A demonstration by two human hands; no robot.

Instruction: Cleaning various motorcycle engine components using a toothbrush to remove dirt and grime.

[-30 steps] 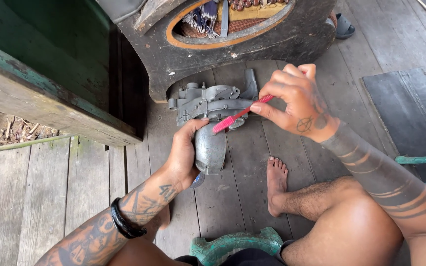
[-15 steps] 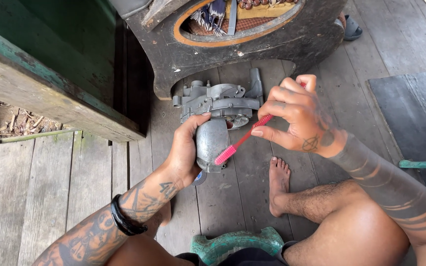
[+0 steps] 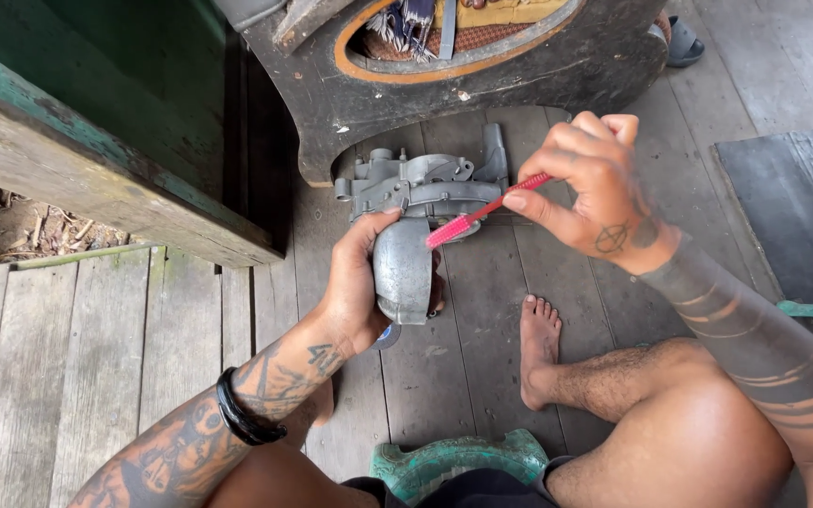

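The left hand (image 3: 359,282) holds a closed grip on the grey metal engine part (image 3: 411,226) above the plank floor (image 3: 77,329), while the right hand (image 3: 590,193) pinches a red toothbrush (image 3: 486,210), bristles touching the part.

Our left hand (image 3: 359,287) sits just left of centre, its tattooed forearm rising from seven o'clock toward the middle with a dark band around the wrist. The fingers curl away from us and the thumb points up toward twelve o'clock, making a firm closed grip around what it holds. Our right hand (image 3: 587,188) is at about one o'clock, its forearm ringed with dark tattoo bands and entering from four o'clock. Its thumb and bent fingers are pinched together, knuckles upward, the wrist bent toward the left hand. Our bare right leg is folded at five o'clock, foot near centre.
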